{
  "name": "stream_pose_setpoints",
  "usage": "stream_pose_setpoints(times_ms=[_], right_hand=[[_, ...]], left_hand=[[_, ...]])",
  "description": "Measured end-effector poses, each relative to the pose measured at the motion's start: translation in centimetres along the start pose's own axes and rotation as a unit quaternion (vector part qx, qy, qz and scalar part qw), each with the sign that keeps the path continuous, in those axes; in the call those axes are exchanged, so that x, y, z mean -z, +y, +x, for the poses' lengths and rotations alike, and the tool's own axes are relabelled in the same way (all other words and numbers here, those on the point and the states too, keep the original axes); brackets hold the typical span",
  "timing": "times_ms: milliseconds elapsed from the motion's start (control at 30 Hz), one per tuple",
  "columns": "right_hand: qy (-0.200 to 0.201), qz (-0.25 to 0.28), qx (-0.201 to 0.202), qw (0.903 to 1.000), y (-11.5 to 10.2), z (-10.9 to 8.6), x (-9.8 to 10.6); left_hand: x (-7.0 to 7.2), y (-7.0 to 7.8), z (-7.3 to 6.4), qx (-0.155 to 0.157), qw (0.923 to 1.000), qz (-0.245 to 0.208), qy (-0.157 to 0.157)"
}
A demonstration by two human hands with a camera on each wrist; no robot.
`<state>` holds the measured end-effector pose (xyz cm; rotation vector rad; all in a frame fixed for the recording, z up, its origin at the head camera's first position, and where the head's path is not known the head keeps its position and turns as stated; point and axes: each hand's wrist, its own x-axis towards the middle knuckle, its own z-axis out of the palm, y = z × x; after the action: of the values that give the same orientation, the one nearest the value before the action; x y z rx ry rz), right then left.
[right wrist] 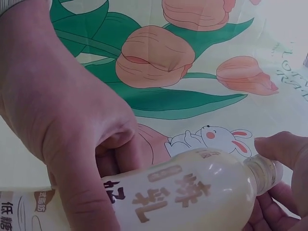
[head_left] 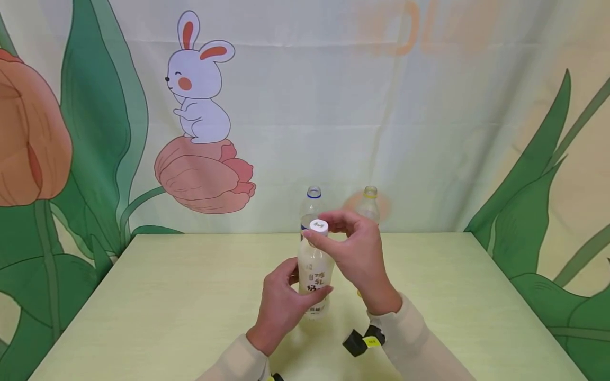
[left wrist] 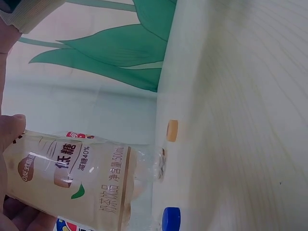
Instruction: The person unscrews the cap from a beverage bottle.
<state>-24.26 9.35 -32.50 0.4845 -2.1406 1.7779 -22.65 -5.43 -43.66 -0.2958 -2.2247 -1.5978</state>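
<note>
A bottle of pale, milky drink (head_left: 314, 264) with a printed label stands upright over the table in the head view. Around its body my left hand (head_left: 286, 301) has its fingers and thumb wrapped, the thumb crossing the label. At the top, my right hand (head_left: 357, 246) pinches the white cap (head_left: 319, 226) between thumb and fingers. The right wrist view shows the left hand (right wrist: 72, 120) across the bottle body (right wrist: 207, 192) and the right hand (right wrist: 284, 159) at the neck. The bottle's lower label (left wrist: 72, 173) faces the left wrist camera.
Behind the hands stand two uncapped clear bottles, one with a blue neck ring (head_left: 314, 193), the other with a yellow one (head_left: 370, 193). An orange-yellow cap (left wrist: 172, 130) and a blue cap (left wrist: 171, 219) lie on the table. A printed curtain hangs behind the table (head_left: 190, 296).
</note>
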Motion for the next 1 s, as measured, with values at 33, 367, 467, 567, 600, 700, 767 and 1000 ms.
stream_pose_setpoints(times_ms=[33, 367, 467, 567, 600, 700, 767, 1000], right_hand=[[-0.005, 0.006, 0.0, 1.0, 0.06, -0.01, 0.04], [-0.057, 0.051, -0.015, 0.997, 0.23, -0.05, 0.19], [-0.073, 0.064, -0.023, 0.995, 0.17, -0.03, 0.13], [-0.087, 0.078, -0.028, 0.9928, 0.14, -0.04, 0.07], [-0.09, 0.082, -0.029, 0.9922, 0.12, -0.06, 0.05], [-0.096, 0.086, -0.029, 0.9912, 0.1, -0.1, 0.03], [-0.099, 0.086, -0.028, 0.991, 0.06, -0.12, 0.05], [-0.051, 0.013, -0.001, 0.9986, 0.04, 0.08, 0.19]], left_hand=[[0.0, -0.04, 0.0, -0.001, 1.0, 0.001, 0.001], [0.0, -0.07, -0.09, -0.002, 1.0, -0.005, 0.002], [0.0, -0.06, -0.09, -0.005, 1.0, -0.007, 0.004], [0.01, -0.07, -0.07, -0.009, 0.9999, -0.006, 0.007], [0.02, -0.07, -0.06, -0.01, 0.9999, -0.005, 0.008], [0.05, -0.07, -0.05, -0.012, 0.9999, -0.004, 0.009], [0.05, -0.08, -0.03, -0.011, 0.9999, -0.005, 0.009], [-0.03, -0.13, 0.02, -0.002, 1.0, -0.001, 0.005]])
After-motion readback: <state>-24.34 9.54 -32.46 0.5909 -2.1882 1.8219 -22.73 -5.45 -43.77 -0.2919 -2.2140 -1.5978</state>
